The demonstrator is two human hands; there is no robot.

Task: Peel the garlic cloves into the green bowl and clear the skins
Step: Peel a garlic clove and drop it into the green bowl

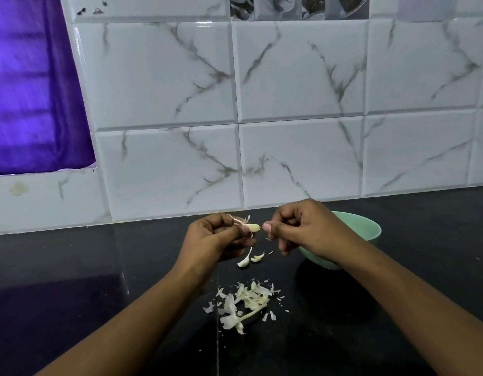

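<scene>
My left hand [218, 237] pinches a partly peeled garlic clove [253, 227] above the black counter, with loose skin curling off its back end. My right hand [302, 226] is right beside the clove's tip, fingers curled and thumb and forefinger pressed together; whether a scrap of skin is between them cannot be seen. The green bowl [370, 229] stands behind my right hand and is mostly hidden by it. An unpeeled clove [243, 262] and a small skin piece [258, 257] lie on the counter below my hands. A pile of garlic skins [245, 302] lies nearer to me.
The black counter [99, 267] runs back to a white marble-pattern tiled wall [289, 131]. A purple cloth [31, 90] hangs at the upper left. Small skin flakes are scattered around the pile.
</scene>
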